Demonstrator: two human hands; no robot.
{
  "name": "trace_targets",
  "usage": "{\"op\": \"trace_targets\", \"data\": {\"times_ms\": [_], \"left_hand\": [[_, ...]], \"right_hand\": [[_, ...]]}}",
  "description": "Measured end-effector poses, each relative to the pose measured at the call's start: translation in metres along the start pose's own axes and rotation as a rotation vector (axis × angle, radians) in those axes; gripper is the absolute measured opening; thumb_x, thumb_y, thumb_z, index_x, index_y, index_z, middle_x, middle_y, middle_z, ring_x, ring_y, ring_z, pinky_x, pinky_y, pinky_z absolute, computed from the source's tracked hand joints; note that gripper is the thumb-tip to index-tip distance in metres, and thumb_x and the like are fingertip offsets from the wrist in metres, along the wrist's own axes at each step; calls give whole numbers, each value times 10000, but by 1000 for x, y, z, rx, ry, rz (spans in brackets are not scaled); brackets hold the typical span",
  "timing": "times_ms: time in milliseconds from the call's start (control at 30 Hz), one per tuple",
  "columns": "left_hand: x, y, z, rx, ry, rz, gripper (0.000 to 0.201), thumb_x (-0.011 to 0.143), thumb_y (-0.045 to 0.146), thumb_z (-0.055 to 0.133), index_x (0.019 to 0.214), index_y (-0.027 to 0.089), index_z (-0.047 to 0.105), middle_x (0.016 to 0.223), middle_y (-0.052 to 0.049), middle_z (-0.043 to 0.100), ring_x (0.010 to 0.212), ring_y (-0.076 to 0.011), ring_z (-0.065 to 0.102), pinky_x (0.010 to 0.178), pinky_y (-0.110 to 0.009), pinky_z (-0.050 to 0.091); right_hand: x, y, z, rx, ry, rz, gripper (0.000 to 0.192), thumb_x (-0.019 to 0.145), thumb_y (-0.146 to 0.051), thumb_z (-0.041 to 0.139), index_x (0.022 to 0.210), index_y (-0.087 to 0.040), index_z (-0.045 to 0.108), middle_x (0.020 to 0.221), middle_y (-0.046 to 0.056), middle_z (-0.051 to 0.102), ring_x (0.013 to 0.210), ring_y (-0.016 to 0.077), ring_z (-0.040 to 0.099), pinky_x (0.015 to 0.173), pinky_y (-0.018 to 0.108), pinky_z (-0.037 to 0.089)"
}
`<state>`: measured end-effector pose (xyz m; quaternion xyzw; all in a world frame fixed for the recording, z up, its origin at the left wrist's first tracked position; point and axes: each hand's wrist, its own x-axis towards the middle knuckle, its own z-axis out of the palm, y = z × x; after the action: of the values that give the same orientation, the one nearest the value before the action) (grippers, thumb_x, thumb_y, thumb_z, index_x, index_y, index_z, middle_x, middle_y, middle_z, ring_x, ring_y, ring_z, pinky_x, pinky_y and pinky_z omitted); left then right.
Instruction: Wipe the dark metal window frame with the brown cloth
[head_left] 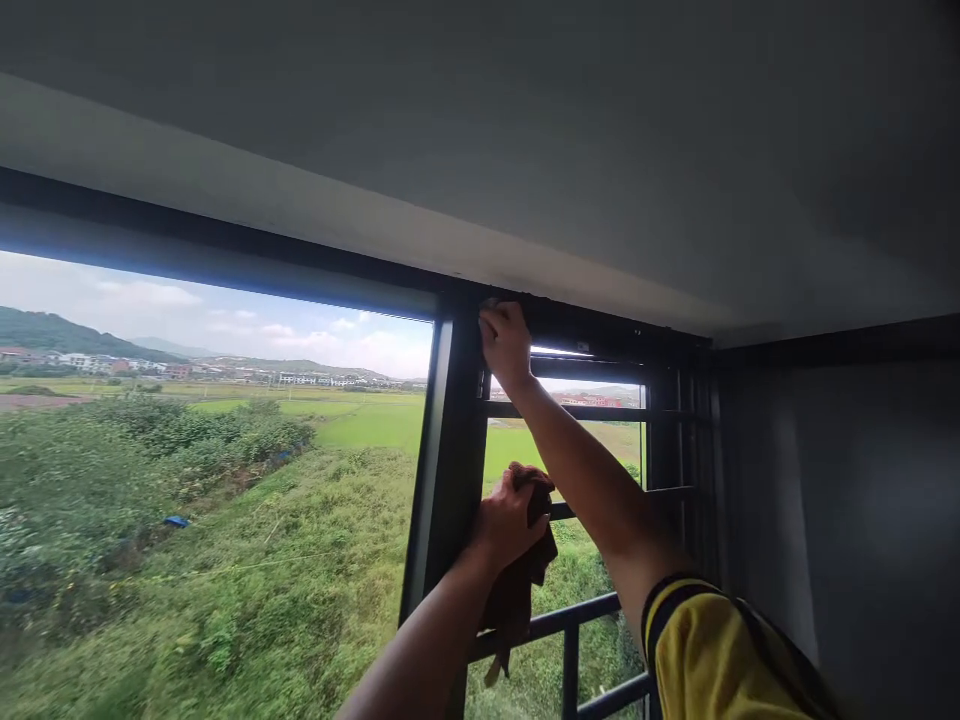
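Note:
My left hand (510,520) is closed around a dark reddish-brown cloth (517,590), which hangs down in front of the barred window opening. Higher up, my right hand (506,340) reaches to the upper corner of the dark window frame (442,440), near where the upright meets the top rail. Its fingers are curled against the frame. Something small may be in them, but the fingertips are hard to make out. The right arm, in a yellow sleeve with dark bands, crosses in front of the opening.
Dark metal bars (585,610) cross the opening below and behind my hands. A large glass pane (225,480) is on the left, with fields and bushes outside. The pale ceiling (480,130) lies close above the frame. A dark wall (862,480) stands at right.

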<state>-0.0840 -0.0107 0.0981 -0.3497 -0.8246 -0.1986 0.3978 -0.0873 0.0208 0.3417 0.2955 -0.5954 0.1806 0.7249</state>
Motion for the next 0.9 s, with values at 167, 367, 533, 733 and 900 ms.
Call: {"op": "trace_targets", "data": {"times_ms": [167, 367, 533, 733, 900], "left_hand": [[0, 2, -4, 39, -11, -20, 369, 821, 369, 651, 1135, 179, 607, 1296, -169, 453, 1075, -308, 573, 886, -408, 508], [0, 4, -8, 34, -17, -27, 368, 818, 365, 663, 1135, 185, 612, 1277, -162, 460, 1062, -306, 578, 886, -407, 508], [-2, 5, -10, 18, -46, -28, 429, 832, 361, 651, 1211, 173, 579, 1314, -174, 446, 1135, -327, 537, 937, -426, 483], [-1, 6, -13, 7, -56, -24, 396, 852, 342, 635, 1195, 149, 584, 1248, -171, 485, 1117, -317, 540, 936, -418, 480], [-10, 15, -20, -17, -71, -71, 316, 898, 285, 578, 1190, 168, 596, 1315, -163, 420, 1099, -292, 546, 960, -406, 464]], "right_hand": [[-17, -4, -36, 114, -322, -131, 137, 866, -140, 562, 867, -148, 699, 934, 70, 633, 817, 140, 625, 751, 248, 513], [26, -9, -27, 93, -227, 68, 187, 876, -207, 570, 1031, -175, 670, 979, 45, 662, 920, 176, 625, 883, 316, 492], [-31, -38, -28, -44, -323, -12, 187, 903, -209, 543, 1007, -171, 694, 1004, 84, 624, 903, 184, 611, 831, 288, 500], [-55, -56, -40, -187, -489, -20, 186, 935, -185, 513, 1000, -135, 680, 1023, 98, 588, 866, 168, 592, 759, 256, 489], [45, -45, -26, -273, -386, 35, 205, 964, -160, 450, 1022, -141, 646, 1104, 94, 551, 904, 168, 558, 818, 278, 468]]}}
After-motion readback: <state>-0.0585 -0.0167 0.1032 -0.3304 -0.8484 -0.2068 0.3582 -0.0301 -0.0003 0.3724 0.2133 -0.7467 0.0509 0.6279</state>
